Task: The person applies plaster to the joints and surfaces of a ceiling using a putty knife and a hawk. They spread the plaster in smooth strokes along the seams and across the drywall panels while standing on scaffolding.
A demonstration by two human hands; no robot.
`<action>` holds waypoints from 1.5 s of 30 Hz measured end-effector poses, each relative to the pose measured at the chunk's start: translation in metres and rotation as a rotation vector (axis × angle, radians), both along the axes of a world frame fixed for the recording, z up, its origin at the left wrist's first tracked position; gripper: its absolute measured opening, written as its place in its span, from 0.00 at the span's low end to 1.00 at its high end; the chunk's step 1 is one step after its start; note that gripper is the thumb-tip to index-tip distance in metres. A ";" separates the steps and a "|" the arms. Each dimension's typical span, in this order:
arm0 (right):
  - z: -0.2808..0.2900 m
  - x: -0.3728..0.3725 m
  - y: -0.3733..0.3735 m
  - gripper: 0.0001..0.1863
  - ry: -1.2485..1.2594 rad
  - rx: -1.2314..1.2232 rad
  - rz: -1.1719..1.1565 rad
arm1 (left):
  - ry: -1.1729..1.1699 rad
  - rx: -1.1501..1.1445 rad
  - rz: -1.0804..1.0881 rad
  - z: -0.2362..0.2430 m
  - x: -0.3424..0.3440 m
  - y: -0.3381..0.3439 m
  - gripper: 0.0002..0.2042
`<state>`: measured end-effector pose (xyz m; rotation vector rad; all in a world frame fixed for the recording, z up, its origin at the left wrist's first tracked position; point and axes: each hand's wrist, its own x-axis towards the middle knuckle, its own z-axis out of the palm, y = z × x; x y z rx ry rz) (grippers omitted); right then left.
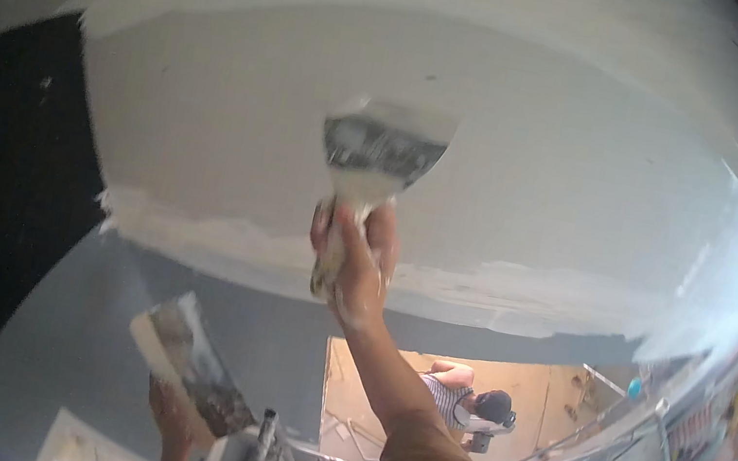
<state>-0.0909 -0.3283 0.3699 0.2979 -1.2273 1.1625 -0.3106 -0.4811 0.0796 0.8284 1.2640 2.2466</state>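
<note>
Raised in the middle of the view, my right hand is closed round the handle of a putty knife. White compound smears the fingers and the handle. The knife's flared blade is up at the pale wall surface; whether it touches cannot be told. Lower left, my left hand grips a wide spatula, its long flat blade tilted and streaked with light compound. Its handle is hidden.
A ragged white compound band runs above a grey painted strip. A dark area lies at left. Below, another person in a striped top and dark cap stands beyond a metal railing.
</note>
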 end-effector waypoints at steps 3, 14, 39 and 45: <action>0.089 0.010 0.002 0.10 0.167 0.150 -0.432 | 0.054 -0.059 0.125 -0.031 -0.017 -0.029 0.33; 0.263 0.023 0.203 0.14 0.559 0.265 -0.715 | 0.085 -0.113 0.141 -0.050 -0.034 0.055 0.36; 0.282 -0.297 0.228 0.46 0.667 0.529 -0.954 | 0.158 -0.504 0.727 -0.140 -0.043 -0.019 0.29; 0.282 -0.377 0.199 0.48 0.744 0.475 -0.821 | -0.493 -0.145 0.690 -0.089 -0.017 -0.044 0.31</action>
